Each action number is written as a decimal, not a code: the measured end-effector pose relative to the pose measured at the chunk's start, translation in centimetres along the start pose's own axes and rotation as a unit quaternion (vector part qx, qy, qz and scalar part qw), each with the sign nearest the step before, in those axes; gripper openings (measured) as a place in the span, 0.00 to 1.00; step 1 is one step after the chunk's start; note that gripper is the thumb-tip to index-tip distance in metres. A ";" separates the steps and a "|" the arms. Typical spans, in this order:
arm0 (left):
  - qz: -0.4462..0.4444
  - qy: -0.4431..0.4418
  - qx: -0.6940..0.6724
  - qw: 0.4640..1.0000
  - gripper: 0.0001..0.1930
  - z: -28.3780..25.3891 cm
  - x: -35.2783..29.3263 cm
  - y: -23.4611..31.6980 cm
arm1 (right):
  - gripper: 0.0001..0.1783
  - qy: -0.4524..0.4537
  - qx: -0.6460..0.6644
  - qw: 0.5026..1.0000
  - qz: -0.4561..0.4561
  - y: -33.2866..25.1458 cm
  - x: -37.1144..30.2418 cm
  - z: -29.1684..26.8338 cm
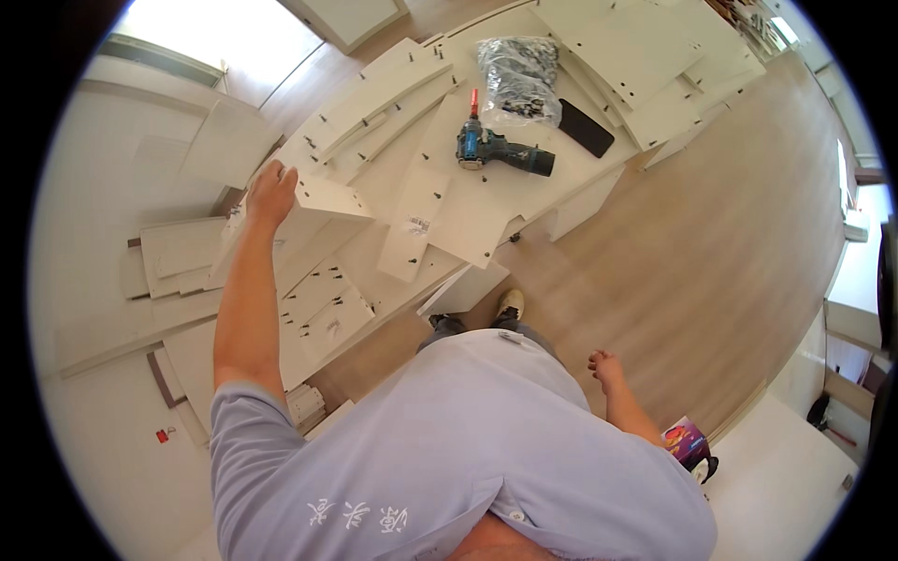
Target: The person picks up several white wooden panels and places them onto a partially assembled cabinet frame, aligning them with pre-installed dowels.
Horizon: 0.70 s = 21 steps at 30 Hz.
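Head view: left hand (pixel 271 194) pinching white flat panel (pixel 327 197); right hand (pixel 606 366) half-curled; white worktop (pixel 564 190) upper centre; tan wood-grain floor (pixel 711 224) right.

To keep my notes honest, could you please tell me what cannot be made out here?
Head view:
Left hand: its back hides whether its grip closes on the white panel.
Plastic bag: crinkles and glare obscure its contents.
Purple package: the right arm partly hides it.
Far white board: cut off by the top edge.
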<state>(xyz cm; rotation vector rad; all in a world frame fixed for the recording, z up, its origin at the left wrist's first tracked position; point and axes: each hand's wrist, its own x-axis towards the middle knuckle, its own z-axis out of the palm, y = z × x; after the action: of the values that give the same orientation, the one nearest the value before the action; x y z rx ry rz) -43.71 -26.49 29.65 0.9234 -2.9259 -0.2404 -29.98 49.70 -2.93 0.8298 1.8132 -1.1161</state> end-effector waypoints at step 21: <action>-0.006 0.066 -0.195 0.979 0.14 -1.4 -0.2 -3.1 | 0.19 -0.042 -0.051 0.998 0.000 -3.8 2.7 -0.1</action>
<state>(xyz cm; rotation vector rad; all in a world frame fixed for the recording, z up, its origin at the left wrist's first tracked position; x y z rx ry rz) -41.69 -29.06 30.52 0.8547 -2.6139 -0.6949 -34.34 48.62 -3.90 0.7113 1.7847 -1.0340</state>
